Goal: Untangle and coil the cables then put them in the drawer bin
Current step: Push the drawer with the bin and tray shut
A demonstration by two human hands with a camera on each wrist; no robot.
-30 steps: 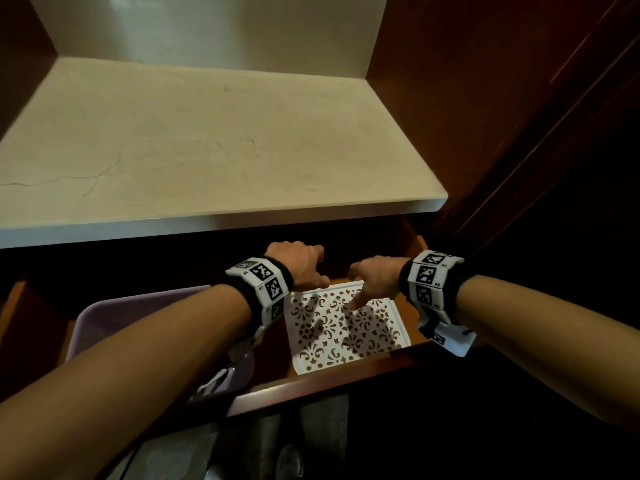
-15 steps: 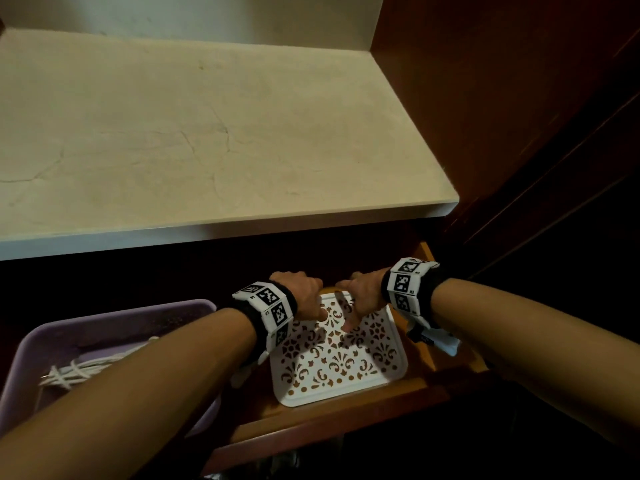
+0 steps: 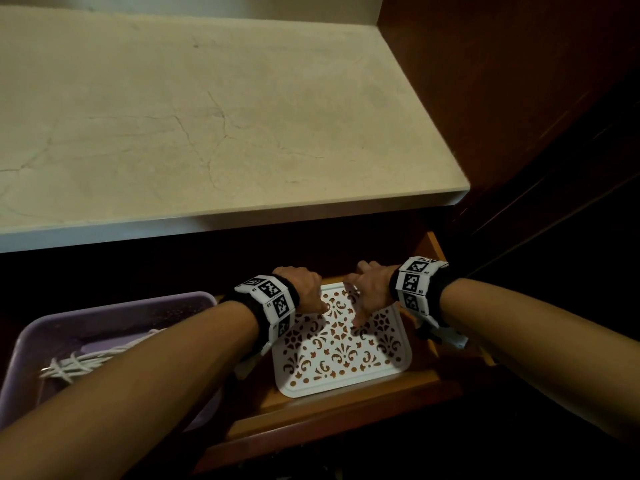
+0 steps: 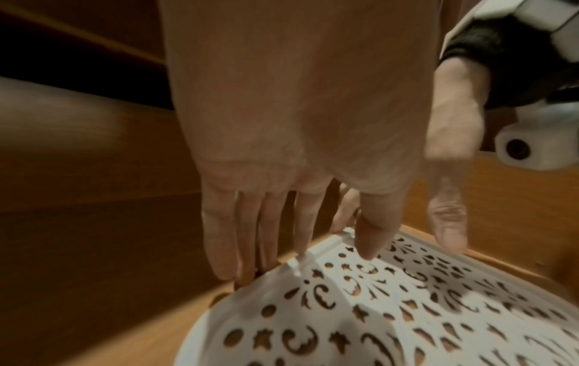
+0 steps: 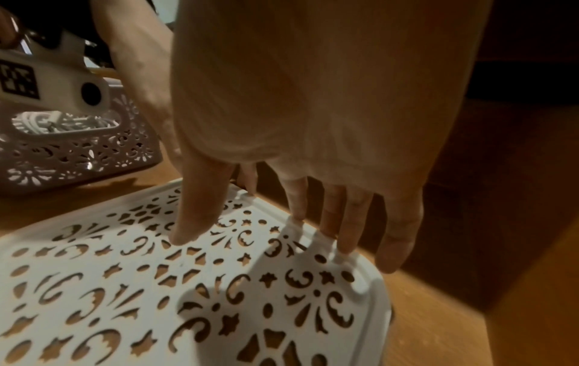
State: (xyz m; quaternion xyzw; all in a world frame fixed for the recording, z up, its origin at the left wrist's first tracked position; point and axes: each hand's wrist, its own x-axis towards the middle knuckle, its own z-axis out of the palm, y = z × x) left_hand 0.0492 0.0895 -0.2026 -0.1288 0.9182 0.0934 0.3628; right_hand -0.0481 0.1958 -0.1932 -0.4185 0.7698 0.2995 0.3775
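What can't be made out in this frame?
- Cables in the purple bin: head view, the left forearm covers most of the bin, so their count and coiling are unclear.
- Left hand and right hand fingertips: behind the white lid far edge; wrist views blurred.
- Drawer back: in shadow under the counter.
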